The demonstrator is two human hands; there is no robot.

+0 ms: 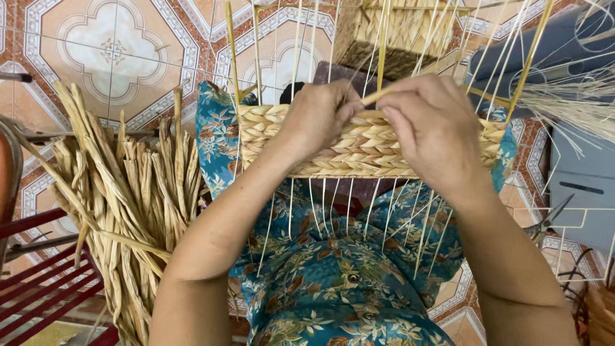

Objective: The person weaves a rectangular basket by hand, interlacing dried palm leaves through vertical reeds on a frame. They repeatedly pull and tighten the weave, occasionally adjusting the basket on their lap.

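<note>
Both hands, left hand (318, 115) and right hand (430, 131), pinch a straw strand (378, 95) against the woven band (359, 148).

This looks like a home used as a small basket-weaving workplace. The floor (122, 51) is laid with ornate patterned tiles, a bundle of dried straw strands (138, 205) leans at one side, a half-woven basket on a wire frame (359, 144) rests on the weaver's lap, and a finished woven basket (400, 32) stands beyond it.
</note>
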